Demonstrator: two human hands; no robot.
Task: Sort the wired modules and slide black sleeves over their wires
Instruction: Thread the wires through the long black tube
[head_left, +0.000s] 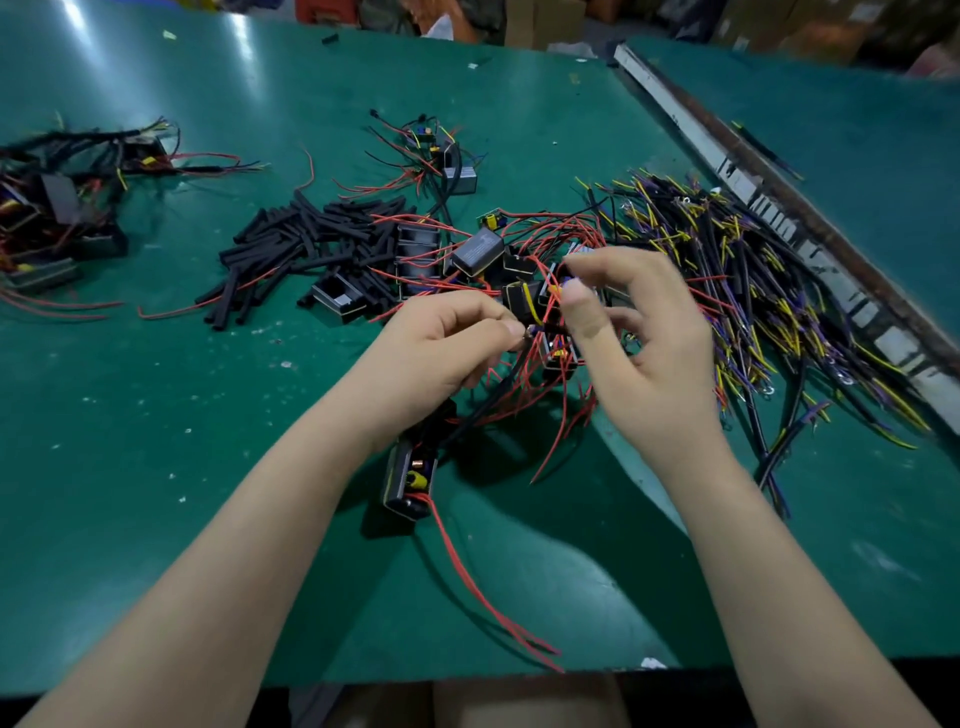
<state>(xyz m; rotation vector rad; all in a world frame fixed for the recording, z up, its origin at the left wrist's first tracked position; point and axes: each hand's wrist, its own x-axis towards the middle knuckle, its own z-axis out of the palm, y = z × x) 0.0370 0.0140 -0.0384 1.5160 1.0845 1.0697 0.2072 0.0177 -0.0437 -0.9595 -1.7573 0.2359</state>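
My left hand (441, 348) pinches the tip of a black wire bundle (483, 402) between thumb and fingers, above the green table. A black module (410, 478) with red wires hangs below this hand near my wrist. My right hand (639, 338) is raised beside it, thumb and forefinger pinching a small purple-tipped wire end (569, 285). Behind both hands lies a tangle of black modules with red wires (498, 260). A heap of short black sleeves (311, 244) lies left of that tangle.
A pile of black, yellow and purple wire harnesses (727, 275) spreads on the right, against a metal rail (779, 218). Finished sleeved modules (62, 208) are heaped at the far left. Another wired module (452, 166) lies further back. The table's front edge (467, 675) is near my body.
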